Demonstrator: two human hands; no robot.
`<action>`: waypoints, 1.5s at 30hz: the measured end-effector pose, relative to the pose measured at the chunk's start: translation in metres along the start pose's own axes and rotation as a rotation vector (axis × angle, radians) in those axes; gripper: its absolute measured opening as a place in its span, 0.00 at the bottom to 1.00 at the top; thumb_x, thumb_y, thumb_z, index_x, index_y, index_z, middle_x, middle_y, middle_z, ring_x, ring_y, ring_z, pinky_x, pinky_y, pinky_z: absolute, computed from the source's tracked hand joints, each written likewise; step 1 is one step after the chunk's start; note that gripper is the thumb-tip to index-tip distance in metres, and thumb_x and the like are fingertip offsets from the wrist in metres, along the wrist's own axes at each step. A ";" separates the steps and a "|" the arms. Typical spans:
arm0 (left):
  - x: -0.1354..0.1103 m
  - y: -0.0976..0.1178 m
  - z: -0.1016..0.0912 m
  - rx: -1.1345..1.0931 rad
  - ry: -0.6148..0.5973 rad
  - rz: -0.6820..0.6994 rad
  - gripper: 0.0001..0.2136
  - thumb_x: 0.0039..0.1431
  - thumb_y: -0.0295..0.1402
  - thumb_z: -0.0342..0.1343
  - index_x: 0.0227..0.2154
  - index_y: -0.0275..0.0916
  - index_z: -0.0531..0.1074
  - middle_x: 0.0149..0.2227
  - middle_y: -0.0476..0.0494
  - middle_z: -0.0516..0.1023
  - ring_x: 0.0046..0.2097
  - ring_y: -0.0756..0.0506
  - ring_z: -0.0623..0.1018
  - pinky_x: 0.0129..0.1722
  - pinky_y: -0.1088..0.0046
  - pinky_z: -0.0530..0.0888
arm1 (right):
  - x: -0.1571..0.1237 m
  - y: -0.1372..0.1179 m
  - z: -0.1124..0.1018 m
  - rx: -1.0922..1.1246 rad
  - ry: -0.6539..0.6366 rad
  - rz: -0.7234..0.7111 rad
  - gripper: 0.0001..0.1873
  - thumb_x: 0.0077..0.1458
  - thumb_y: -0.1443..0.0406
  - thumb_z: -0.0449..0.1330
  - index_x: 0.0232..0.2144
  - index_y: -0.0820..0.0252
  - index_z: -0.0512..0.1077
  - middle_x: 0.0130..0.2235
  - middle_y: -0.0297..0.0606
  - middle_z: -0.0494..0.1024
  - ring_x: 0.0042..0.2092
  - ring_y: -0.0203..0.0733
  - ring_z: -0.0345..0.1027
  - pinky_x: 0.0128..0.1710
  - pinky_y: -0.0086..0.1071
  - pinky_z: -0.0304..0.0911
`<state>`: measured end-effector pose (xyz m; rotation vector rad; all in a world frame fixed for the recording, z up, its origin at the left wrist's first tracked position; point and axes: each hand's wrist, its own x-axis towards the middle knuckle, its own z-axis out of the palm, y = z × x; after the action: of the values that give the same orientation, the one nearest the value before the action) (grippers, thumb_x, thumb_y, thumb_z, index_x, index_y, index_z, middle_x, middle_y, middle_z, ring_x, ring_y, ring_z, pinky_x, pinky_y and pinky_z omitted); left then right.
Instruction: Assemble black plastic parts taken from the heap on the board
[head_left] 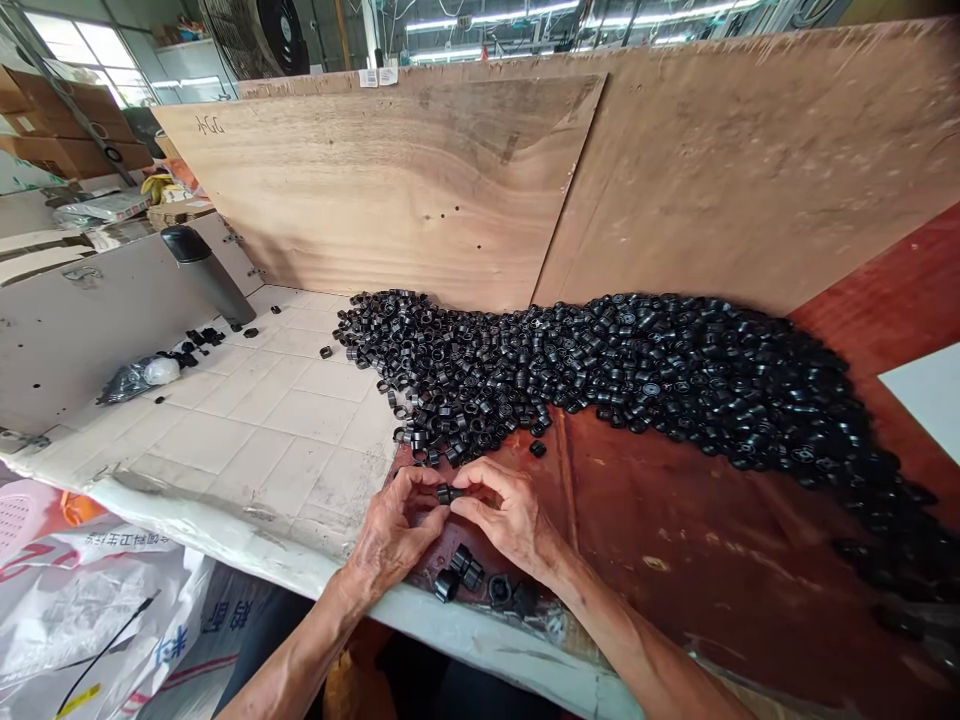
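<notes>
Fingertips of the left hand [386, 535] and right hand [511, 515] pinch a small black part [448, 494] just above the surface [660, 545]; an uneven squeeze could pop it loose among the few loose pieces [468, 567] closer in. The part's long axis appears to run side to side, ends facing either hand, while a dark heap [600, 365] spreads beyond.

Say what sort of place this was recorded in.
Probably a factory workshop, judging by the long heap of small black parts, the stacked cardboard boxes in the background, and the strip lights overhead.
</notes>
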<state>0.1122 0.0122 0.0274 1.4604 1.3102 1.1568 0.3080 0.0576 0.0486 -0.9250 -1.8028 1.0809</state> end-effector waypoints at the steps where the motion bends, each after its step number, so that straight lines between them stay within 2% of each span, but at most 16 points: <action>1: 0.000 0.000 0.000 0.003 -0.010 0.003 0.12 0.62 0.32 0.62 0.48 0.41 0.72 0.41 0.44 0.83 0.38 0.46 0.83 0.42 0.69 0.80 | 0.000 0.000 0.000 -0.004 0.002 -0.018 0.02 0.58 0.68 0.65 0.36 0.57 0.78 0.37 0.36 0.80 0.39 0.41 0.76 0.39 0.32 0.72; 4: -0.001 0.001 -0.001 -0.001 -0.034 0.031 0.10 0.65 0.33 0.61 0.48 0.41 0.73 0.43 0.43 0.83 0.41 0.45 0.85 0.43 0.69 0.81 | 0.000 0.002 0.001 0.000 -0.002 -0.040 0.03 0.59 0.67 0.65 0.37 0.57 0.80 0.40 0.38 0.82 0.41 0.42 0.77 0.43 0.33 0.72; 7: -0.002 0.003 -0.002 -0.005 -0.059 0.082 0.09 0.67 0.34 0.60 0.48 0.41 0.74 0.50 0.39 0.83 0.46 0.43 0.85 0.48 0.67 0.81 | -0.001 0.008 0.005 0.044 0.017 0.018 0.10 0.59 0.64 0.67 0.44 0.56 0.79 0.39 0.37 0.83 0.38 0.41 0.78 0.40 0.32 0.74; 10: -0.002 0.003 -0.003 0.030 -0.062 0.114 0.09 0.67 0.35 0.61 0.48 0.41 0.74 0.51 0.40 0.82 0.47 0.44 0.85 0.49 0.67 0.81 | -0.003 0.014 0.009 0.063 0.042 0.035 0.16 0.60 0.61 0.67 0.49 0.56 0.75 0.37 0.36 0.82 0.33 0.39 0.77 0.35 0.29 0.74; 12: -0.001 0.002 -0.004 0.048 -0.051 0.114 0.10 0.67 0.36 0.61 0.48 0.42 0.74 0.49 0.41 0.82 0.45 0.44 0.85 0.47 0.68 0.82 | -0.004 0.014 0.010 0.026 0.034 0.004 0.12 0.62 0.61 0.65 0.47 0.56 0.74 0.33 0.35 0.81 0.30 0.38 0.76 0.32 0.28 0.71; 15: -0.001 0.002 -0.004 0.039 -0.044 0.109 0.10 0.67 0.36 0.62 0.47 0.42 0.75 0.48 0.43 0.82 0.44 0.45 0.85 0.45 0.69 0.82 | -0.004 0.009 0.009 -0.049 0.011 -0.049 0.05 0.64 0.62 0.61 0.40 0.56 0.75 0.30 0.35 0.80 0.30 0.38 0.75 0.32 0.28 0.69; 21: -0.001 -0.001 -0.004 0.011 -0.064 0.120 0.08 0.67 0.35 0.62 0.47 0.42 0.76 0.49 0.43 0.82 0.46 0.44 0.84 0.48 0.68 0.82 | -0.001 -0.001 0.004 0.032 -0.035 0.045 0.09 0.65 0.63 0.59 0.34 0.58 0.76 0.26 0.32 0.76 0.27 0.37 0.72 0.29 0.27 0.67; 25: 0.000 0.000 -0.004 0.014 -0.025 0.079 0.09 0.64 0.36 0.64 0.45 0.41 0.77 0.46 0.43 0.83 0.45 0.44 0.84 0.47 0.68 0.81 | -0.001 0.002 0.006 0.054 0.017 0.059 0.03 0.59 0.66 0.62 0.36 0.58 0.77 0.31 0.34 0.79 0.32 0.39 0.74 0.33 0.28 0.69; 29: 0.002 0.003 -0.003 -0.140 -0.045 -0.042 0.10 0.62 0.36 0.66 0.43 0.39 0.77 0.39 0.44 0.84 0.40 0.45 0.83 0.43 0.70 0.81 | -0.002 0.004 0.007 0.027 0.047 -0.032 0.08 0.55 0.70 0.61 0.39 0.57 0.76 0.37 0.35 0.82 0.37 0.40 0.76 0.41 0.31 0.72; 31: 0.002 0.004 -0.002 -0.197 -0.066 -0.067 0.10 0.62 0.36 0.65 0.43 0.39 0.76 0.40 0.44 0.84 0.41 0.44 0.84 0.44 0.68 0.81 | -0.002 0.004 0.008 0.021 0.055 -0.063 0.09 0.55 0.69 0.61 0.39 0.56 0.75 0.38 0.36 0.82 0.39 0.41 0.77 0.42 0.31 0.72; 34: 0.001 0.005 -0.003 -0.086 -0.045 0.005 0.09 0.64 0.37 0.64 0.44 0.40 0.77 0.43 0.43 0.84 0.44 0.43 0.83 0.47 0.67 0.80 | -0.003 0.005 0.009 -0.002 0.069 -0.039 0.10 0.58 0.65 0.62 0.44 0.56 0.74 0.38 0.37 0.82 0.36 0.40 0.77 0.39 0.30 0.72; 38: 0.001 0.005 -0.006 0.100 -0.032 0.171 0.07 0.66 0.35 0.63 0.45 0.42 0.77 0.45 0.44 0.83 0.47 0.43 0.82 0.50 0.66 0.79 | -0.005 0.005 0.011 -0.036 0.010 0.021 0.12 0.65 0.62 0.58 0.50 0.57 0.69 0.30 0.32 0.78 0.30 0.38 0.73 0.32 0.29 0.68; 42: 0.001 0.003 -0.006 0.114 -0.050 0.183 0.07 0.67 0.34 0.62 0.46 0.42 0.76 0.46 0.43 0.83 0.48 0.44 0.82 0.51 0.66 0.79 | -0.006 0.003 0.011 -0.099 -0.026 0.018 0.07 0.69 0.62 0.53 0.45 0.56 0.70 0.25 0.28 0.73 0.25 0.36 0.66 0.27 0.28 0.62; 45: 0.002 0.001 -0.005 0.097 -0.036 0.161 0.07 0.66 0.35 0.62 0.45 0.41 0.76 0.45 0.43 0.82 0.48 0.44 0.82 0.50 0.67 0.79 | -0.006 0.002 0.010 -0.133 -0.035 -0.013 0.07 0.69 0.63 0.54 0.40 0.56 0.71 0.27 0.31 0.74 0.27 0.37 0.68 0.31 0.28 0.63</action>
<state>0.1079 0.0141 0.0294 1.6749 1.2578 1.1774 0.3019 0.0502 0.0429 -0.9763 -1.9259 0.9840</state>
